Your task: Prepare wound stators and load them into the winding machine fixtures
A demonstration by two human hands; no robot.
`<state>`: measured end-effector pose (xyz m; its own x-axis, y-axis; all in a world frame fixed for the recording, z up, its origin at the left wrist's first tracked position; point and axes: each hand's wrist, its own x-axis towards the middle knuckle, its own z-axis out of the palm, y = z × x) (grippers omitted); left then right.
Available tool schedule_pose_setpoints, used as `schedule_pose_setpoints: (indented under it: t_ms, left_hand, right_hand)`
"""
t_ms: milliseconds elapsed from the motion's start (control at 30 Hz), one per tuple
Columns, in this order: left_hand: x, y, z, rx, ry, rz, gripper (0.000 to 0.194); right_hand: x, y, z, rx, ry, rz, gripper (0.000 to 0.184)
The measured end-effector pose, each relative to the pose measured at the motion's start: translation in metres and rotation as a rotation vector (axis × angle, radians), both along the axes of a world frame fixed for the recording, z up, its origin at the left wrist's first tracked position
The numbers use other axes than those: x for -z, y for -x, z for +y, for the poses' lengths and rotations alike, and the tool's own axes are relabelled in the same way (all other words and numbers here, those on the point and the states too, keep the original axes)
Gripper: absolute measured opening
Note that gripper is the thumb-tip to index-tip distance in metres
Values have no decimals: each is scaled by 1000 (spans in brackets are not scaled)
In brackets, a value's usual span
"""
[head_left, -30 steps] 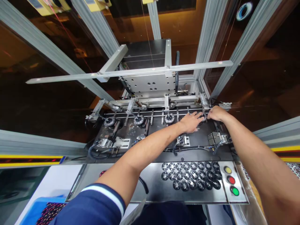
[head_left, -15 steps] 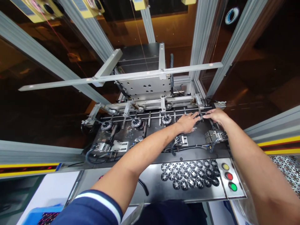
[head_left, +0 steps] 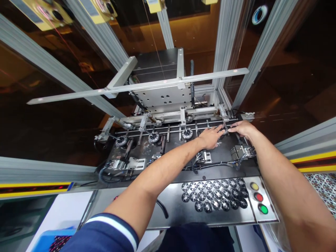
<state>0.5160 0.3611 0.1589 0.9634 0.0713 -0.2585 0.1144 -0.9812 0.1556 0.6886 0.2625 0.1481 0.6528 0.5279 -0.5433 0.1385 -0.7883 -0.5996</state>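
Observation:
My left hand (head_left: 210, 138) reaches over the machine bed, its fingertips at the near left rim of a round black-and-silver part (head_left: 225, 131) in the rightmost station. From the other side, my right hand (head_left: 244, 129) has thumb and fingers at the same part's right edge. Between them the two hands grip it; their fingers partly cover it. Similar round parts sit in the other stations: one (head_left: 187, 133) left of my left hand, another (head_left: 154, 137) beyond it and a third (head_left: 121, 141) at far left. Metal arms with thin rods lean over these stations.
On the steel ledge (head_left: 175, 215) stand rows of round black-and-silver pieces (head_left: 209, 195). Yellow, red and green buttons (head_left: 263, 209) are at its right. A long metal bar (head_left: 147, 86) crosses above the bed. A blue bin (head_left: 43, 241) sits lower left, a tray of metal rings (head_left: 321, 190) far right.
The camera view has shifted slightly. Both hands stay at the rightmost station, with only small finger movement.

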Motion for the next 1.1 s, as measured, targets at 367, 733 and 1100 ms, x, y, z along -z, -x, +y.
schedule_pose_setpoints:
  t_ms: [367, 733, 1100]
  left_hand:
    - [-4, 1, -6, 1, -25, 8, 86]
    - [3, 6, 0, 12, 27, 2, 90]
    - [-54, 84, 3, -69, 251, -200, 64]
  right_hand:
    - [-5, 3, -2, -2, -11, 22, 32]
    - [-8, -1, 0, 68, -153, -146, 25]
    - [9, 161, -221, 151, -574, -1061, 27]
